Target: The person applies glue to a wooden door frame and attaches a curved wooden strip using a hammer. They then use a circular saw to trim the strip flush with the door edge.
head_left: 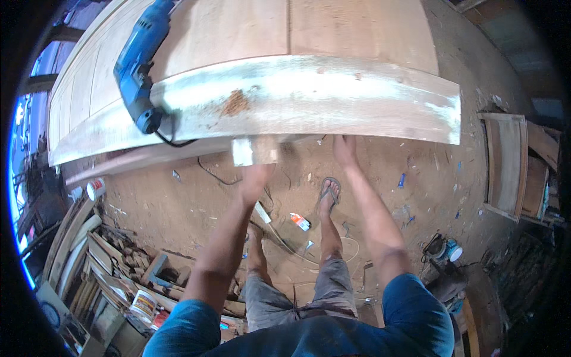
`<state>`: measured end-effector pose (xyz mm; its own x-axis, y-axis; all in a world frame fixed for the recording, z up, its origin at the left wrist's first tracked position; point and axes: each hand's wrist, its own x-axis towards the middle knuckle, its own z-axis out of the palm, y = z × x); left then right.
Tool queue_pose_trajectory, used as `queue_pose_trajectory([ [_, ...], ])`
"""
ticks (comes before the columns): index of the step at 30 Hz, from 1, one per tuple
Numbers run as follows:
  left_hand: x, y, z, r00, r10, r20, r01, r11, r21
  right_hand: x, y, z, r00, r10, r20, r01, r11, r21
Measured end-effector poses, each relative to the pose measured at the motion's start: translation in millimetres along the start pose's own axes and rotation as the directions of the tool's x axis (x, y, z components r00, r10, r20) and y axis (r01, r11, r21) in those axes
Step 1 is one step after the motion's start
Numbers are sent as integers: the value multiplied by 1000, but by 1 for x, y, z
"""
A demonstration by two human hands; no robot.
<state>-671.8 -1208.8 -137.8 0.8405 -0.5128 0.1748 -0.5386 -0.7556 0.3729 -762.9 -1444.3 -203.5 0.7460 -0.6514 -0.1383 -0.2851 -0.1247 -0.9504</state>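
Observation:
A wide wooden panel (357,35) lies in front of me, with a pale, white-smeared board (333,98) along its near edge. My left hand (257,177) is closed on a small wooden block (262,150), just below that edge; motion blurs the block and hides the fingertips. Beneath the board's edge, right of centre, reaches my right hand (345,149), its fingers mostly out of sight. A blue power drill (140,65) lies on the panel at left, its cord hanging over the edge. Brown sawdust (236,102) is heaped on the board.
Scrap wood (113,262) is piled at lower left, near a white bucket (143,304). A wooden frame (505,166) stands at right. On the dirt floor lie an orange-and-white packet (300,222), a blue object (402,180) and a loose cable (285,244).

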Motion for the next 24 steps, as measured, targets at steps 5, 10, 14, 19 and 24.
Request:
queue_pose_trajectory([
  [5, -103, -16, 5, 287, -940, -187, 787, 342, -513, -54, 6, -38, 952, 297, 76, -297, 832, 468],
  [10, -141, -36, 27, 140, -955, 260, 341, -200, -918, -46, 103, -74, 817, 535, 215, -569, 809, 148],
  [14, -194, -23, 42, 35, -978, 206, 139, -200, -970, -6, 175, -47, 628, 716, 305, -682, 695, -227],
  [19, -244, -3, 44, -114, -963, 243, 61, -251, -966, 48, 252, 15, 569, 775, 276, -419, 562, -713],
  [24, -246, -6, 43, -143, -957, 253, 42, -261, -964, 86, 346, 83, 575, 743, 342, -274, 568, -776],
])
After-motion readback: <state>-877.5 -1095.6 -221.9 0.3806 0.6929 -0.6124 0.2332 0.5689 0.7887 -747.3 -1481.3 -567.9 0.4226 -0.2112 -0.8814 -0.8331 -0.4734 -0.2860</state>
